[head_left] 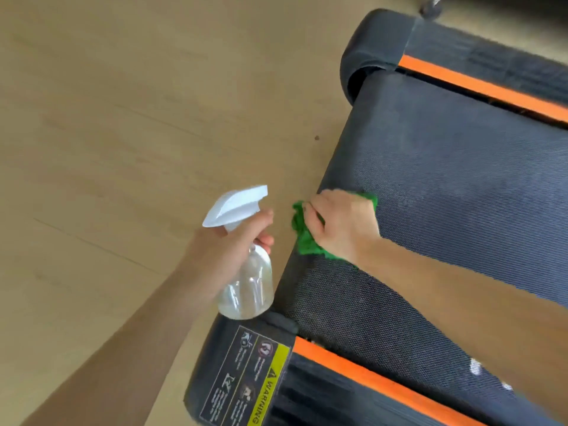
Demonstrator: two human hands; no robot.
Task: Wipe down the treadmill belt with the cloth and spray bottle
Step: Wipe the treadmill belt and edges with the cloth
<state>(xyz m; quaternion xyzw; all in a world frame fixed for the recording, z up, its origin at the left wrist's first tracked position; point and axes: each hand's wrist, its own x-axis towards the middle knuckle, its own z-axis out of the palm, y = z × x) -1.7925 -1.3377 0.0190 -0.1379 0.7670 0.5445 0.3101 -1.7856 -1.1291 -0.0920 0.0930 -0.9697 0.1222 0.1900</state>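
Floor [107, 124]: pale wood-look planks, faint seams running diagonally, matte, evenly lit by soft diffuse light. One small dark speck [317, 137] on the boards. Blurred dark object [430, 7] at the top edge, unidentifiable.

A home room or small exercise space is suggested by the pale wood-look plank floor [123, 133] filling the left of the frame and the black treadmill [445, 167] with orange side strips at the right.
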